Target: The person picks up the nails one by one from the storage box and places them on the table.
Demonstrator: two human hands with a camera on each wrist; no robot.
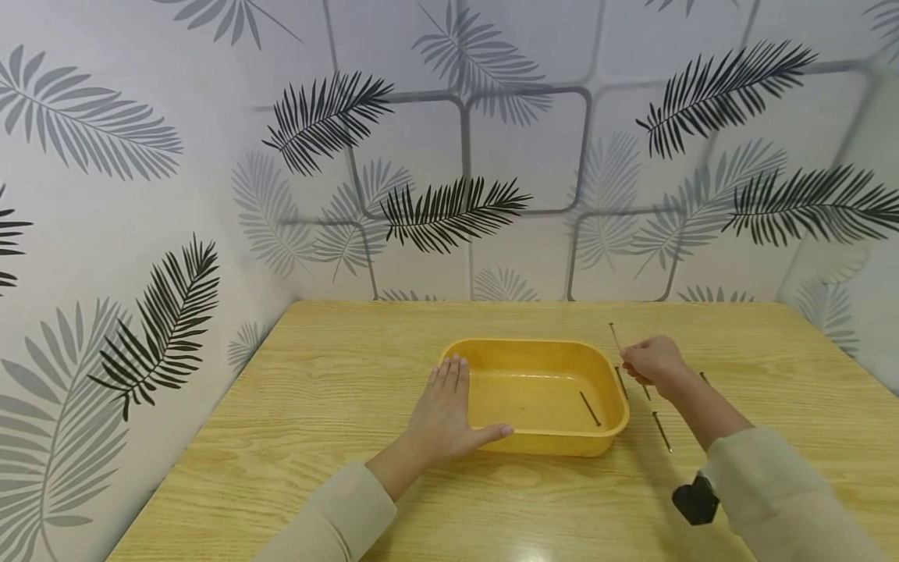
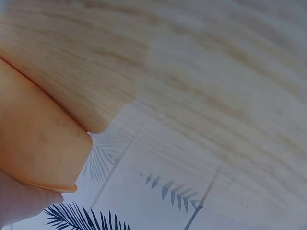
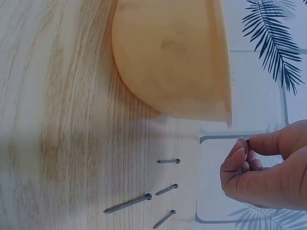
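A yellow plastic tray (image 1: 541, 445) stands on the wooden table, with one nail (image 1: 590, 408) lying inside it. My left hand (image 1: 442, 417) rests on the tray's left end, fingers straight along the rim and thumb on the near edge. In the left wrist view only part of that hand (image 2: 24, 201) shows against the tray wall (image 2: 43, 129). To the right of the tray, my right hand (image 1: 655, 363) pinches a long nail (image 1: 615, 337) above the table. The right wrist view shows the thumb and forefinger of this hand (image 3: 268, 167) together, with most of the held nail hidden.
Several dark nails lie on the table right of the tray, among them a near one (image 1: 662, 432) and one close to the tray wall (image 1: 621, 382). A wall (image 1: 520, 156) with a leaf pattern rises behind the table (image 1: 281, 437). A black device (image 1: 695, 499) sits by the right sleeve.
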